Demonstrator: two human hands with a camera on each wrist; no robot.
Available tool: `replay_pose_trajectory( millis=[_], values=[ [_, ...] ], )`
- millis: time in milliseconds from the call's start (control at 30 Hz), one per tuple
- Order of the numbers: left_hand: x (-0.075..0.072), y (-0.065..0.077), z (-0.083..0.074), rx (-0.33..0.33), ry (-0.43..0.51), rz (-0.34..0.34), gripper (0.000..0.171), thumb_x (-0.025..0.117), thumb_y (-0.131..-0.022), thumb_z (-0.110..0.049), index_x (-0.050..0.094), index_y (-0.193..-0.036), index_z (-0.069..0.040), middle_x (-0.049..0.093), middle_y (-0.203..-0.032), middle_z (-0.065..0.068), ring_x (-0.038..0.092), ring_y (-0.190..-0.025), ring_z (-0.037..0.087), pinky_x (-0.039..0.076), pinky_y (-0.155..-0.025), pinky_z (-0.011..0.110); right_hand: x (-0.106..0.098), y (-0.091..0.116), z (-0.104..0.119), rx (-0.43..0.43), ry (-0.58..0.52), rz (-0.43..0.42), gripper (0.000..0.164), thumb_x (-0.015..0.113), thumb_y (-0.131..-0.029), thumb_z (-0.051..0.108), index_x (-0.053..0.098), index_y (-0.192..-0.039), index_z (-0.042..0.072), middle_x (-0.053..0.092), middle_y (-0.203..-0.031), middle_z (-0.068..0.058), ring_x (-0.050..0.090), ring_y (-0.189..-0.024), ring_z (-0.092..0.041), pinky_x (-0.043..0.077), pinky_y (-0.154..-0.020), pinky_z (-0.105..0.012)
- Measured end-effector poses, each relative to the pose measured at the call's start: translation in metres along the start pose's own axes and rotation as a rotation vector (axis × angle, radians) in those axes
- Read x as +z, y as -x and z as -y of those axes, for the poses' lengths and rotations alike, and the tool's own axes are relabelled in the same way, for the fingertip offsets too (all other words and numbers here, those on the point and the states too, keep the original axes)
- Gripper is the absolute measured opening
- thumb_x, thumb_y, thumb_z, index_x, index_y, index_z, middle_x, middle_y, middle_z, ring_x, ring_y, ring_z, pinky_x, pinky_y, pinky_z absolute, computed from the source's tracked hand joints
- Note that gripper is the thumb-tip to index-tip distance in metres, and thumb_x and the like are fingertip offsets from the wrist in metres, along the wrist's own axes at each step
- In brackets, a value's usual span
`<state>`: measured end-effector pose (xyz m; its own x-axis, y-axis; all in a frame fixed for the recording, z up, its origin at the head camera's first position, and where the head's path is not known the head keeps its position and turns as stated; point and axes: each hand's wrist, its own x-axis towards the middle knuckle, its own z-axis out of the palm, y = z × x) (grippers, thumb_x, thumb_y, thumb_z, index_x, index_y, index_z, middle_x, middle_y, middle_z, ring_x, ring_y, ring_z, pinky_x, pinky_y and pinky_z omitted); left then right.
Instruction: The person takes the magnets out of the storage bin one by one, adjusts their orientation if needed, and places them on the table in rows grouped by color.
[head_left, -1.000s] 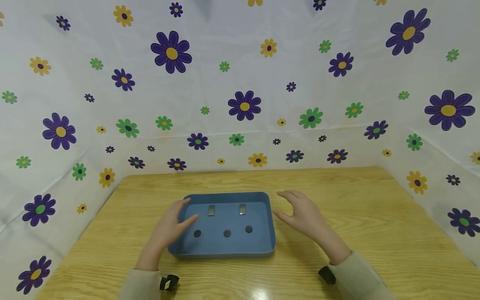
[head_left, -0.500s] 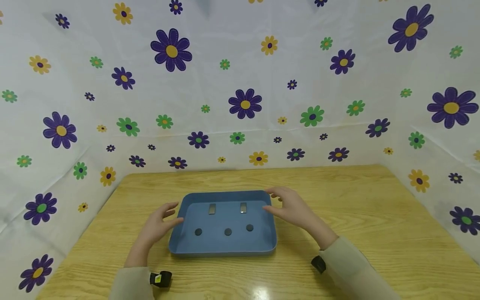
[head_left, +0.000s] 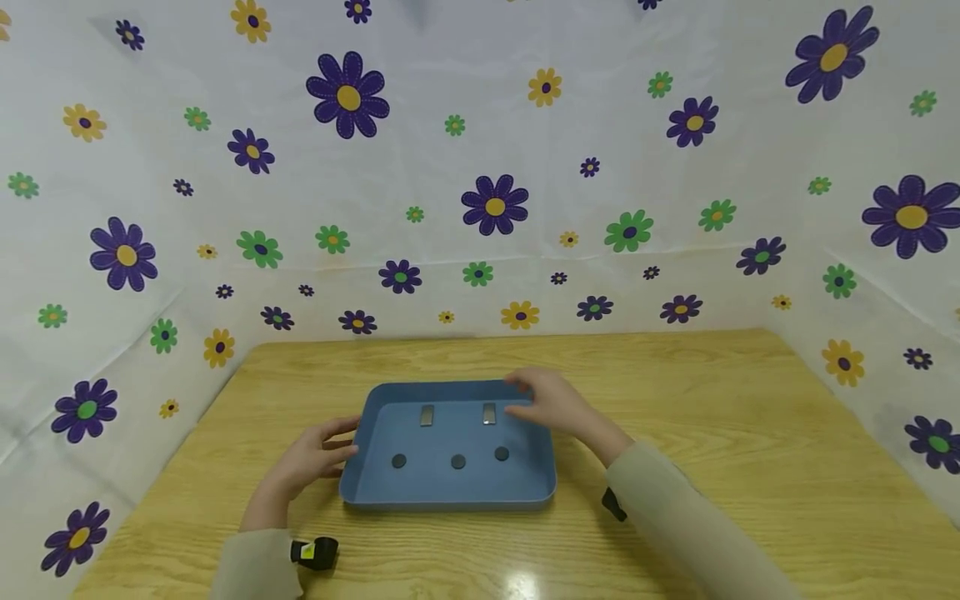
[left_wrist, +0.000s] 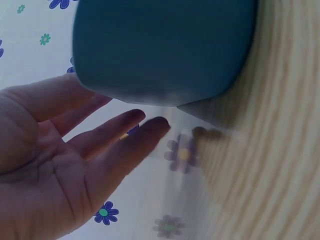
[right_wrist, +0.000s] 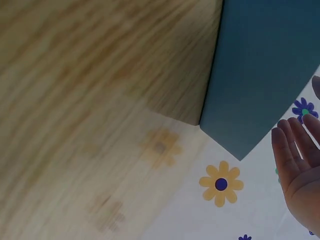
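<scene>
A shallow blue tray lies on the wooden table. Inside it sit two small silver rectangular pieces, a left one and a right one, and three dark discs, among them the middle disc. My left hand is at the tray's left side, fingers apart and loosely bent; in the left wrist view its fingertips are right by the tray wall. Over the tray's back right corner hovers my right hand, thumb and fingers spread with nothing between them, above the right silver piece's side.
The wood-grain table extends on both sides of the tray. A white cloth with printed flowers stands as a wall at the back and both sides. Dark wrist devices, such as the left one, sit below the hands.
My left hand has moved left and down, from over the tray's left end to beside it. My right hand has moved left, from outside the tray to above its back right corner.
</scene>
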<state>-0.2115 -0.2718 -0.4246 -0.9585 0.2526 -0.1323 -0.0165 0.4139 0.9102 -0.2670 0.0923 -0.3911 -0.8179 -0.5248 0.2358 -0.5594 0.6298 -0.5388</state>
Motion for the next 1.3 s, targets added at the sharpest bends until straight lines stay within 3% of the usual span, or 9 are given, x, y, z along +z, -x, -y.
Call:
replay_pose_trajectory(
  millis=[200,567,767,1000,1133,1300],
  values=[
    [-0.003,0.000,0.000,-0.003,0.020,0.067,0.052,0.052,-0.089,-0.007,0.030,-0.136,0.001,0.025,-0.139,0.024,0.033,-0.119,0.043,0.047,-0.077,0.043,0.011,-0.017,-0.003,0.063,0.030,0.075,0.041,0.071,-0.075,0.016,0.059,-0.110,0.000,0.060,-0.105,-0.011,0.057,-0.091,-0.021,0.047,-0.076,-0.032],
    [-0.005,0.001,0.001,-0.017,0.035,0.111,0.055,0.051,-0.089,-0.006,0.026,-0.137,0.003,0.016,-0.140,0.027,0.031,-0.119,0.045,0.047,-0.078,0.041,0.028,-0.033,0.003,0.059,0.146,0.205,0.039,0.070,-0.075,0.021,0.061,-0.107,0.001,0.062,-0.100,-0.008,0.055,-0.083,-0.017,0.046,-0.073,-0.032],
    [-0.005,0.003,0.000,-0.018,0.049,0.122,0.054,0.049,-0.090,-0.005,0.025,-0.138,0.003,0.014,-0.141,0.027,0.030,-0.120,0.044,0.048,-0.077,0.040,0.036,-0.036,0.005,0.050,0.220,0.235,0.036,0.071,-0.076,0.019,0.061,-0.106,0.001,0.062,-0.101,-0.009,0.058,-0.090,-0.019,0.047,-0.076,-0.033],
    [-0.006,0.003,0.004,-0.014,0.054,0.136,0.054,0.048,-0.090,-0.006,0.024,-0.138,0.002,0.013,-0.141,0.027,0.031,-0.119,0.044,0.048,-0.077,0.040,0.042,-0.038,0.004,0.019,0.303,0.274,0.012,0.070,-0.076,0.017,0.064,-0.085,0.011,0.060,-0.079,0.002,0.055,-0.072,-0.012,0.046,-0.066,-0.028],
    [-0.006,0.002,0.006,-0.022,0.066,0.131,0.055,0.050,-0.090,-0.006,0.025,-0.138,0.002,0.013,-0.141,0.027,0.030,-0.119,0.044,0.048,-0.077,0.040,0.044,-0.038,0.003,0.014,0.294,0.276,0.009,0.070,-0.076,0.015,0.063,-0.082,0.012,0.058,-0.076,0.004,0.053,-0.070,-0.010,0.045,-0.065,-0.027],
    [-0.006,0.002,0.006,-0.025,0.077,0.134,0.057,0.052,-0.089,-0.009,0.025,-0.138,0.001,0.012,-0.142,0.026,0.029,-0.120,0.044,0.048,-0.078,0.040,0.043,-0.040,0.000,0.060,0.203,0.296,0.011,0.069,-0.077,0.013,0.063,-0.086,0.011,0.057,-0.079,0.003,0.053,-0.075,-0.013,0.044,-0.067,-0.029]
  ],
)
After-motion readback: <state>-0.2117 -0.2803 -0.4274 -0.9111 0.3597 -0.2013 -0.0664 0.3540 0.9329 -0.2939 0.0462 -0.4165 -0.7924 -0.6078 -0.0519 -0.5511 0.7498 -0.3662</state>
